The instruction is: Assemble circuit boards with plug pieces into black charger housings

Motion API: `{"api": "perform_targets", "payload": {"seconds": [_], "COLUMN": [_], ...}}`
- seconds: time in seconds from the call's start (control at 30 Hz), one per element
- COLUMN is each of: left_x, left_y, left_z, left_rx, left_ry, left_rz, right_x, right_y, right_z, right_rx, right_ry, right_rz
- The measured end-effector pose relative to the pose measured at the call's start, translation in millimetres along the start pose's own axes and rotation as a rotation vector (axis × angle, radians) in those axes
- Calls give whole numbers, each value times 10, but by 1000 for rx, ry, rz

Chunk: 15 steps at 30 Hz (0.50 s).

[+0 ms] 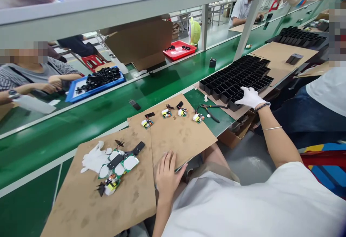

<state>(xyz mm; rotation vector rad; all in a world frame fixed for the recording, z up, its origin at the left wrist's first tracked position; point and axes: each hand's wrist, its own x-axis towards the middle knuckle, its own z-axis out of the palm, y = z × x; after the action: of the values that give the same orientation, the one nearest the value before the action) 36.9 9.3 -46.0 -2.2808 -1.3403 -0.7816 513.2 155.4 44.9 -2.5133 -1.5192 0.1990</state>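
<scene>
My left hand (167, 174) is bare and rests flat, fingers spread, on the near edge of a brown cardboard sheet (178, 136). My right hand (251, 97), in a white glove, reaches far right and lies on the near corner of a tray of black housings (238, 76); its fingers curl over the cells and I cannot make out anything in them. Several small circuit boards (166, 113) lie in a row on the cardboard. Black-handled pliers (212, 110) lie between the boards and the tray.
A spare white glove (93, 157) and a panel of boards (120, 163) lie on a second cardboard sheet at left. The green conveyor belt (108, 111) runs behind. A blue bin (94, 82) of black parts, a red tray (180, 49), and other seated people surround me.
</scene>
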Motion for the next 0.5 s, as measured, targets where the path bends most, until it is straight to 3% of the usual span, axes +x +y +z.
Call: {"api": "perform_targets", "payload": {"seconds": [0.3, 0.43, 0.5], "left_x": [-12, -22, -24], "left_y": [-1, 4, 11], "left_z": [15, 19, 13], "left_rx": [-15, -45, -56], "left_ry": [2, 0, -23], "left_rz": [-17, -43, -54], "right_x": [92, -155, -382], "right_y": [-62, -220, -344], "right_z": [53, -83, -164], "right_rx": [55, 39, 42], "right_ry": [-37, 18, 112], "right_rz": [20, 68, -7]}}
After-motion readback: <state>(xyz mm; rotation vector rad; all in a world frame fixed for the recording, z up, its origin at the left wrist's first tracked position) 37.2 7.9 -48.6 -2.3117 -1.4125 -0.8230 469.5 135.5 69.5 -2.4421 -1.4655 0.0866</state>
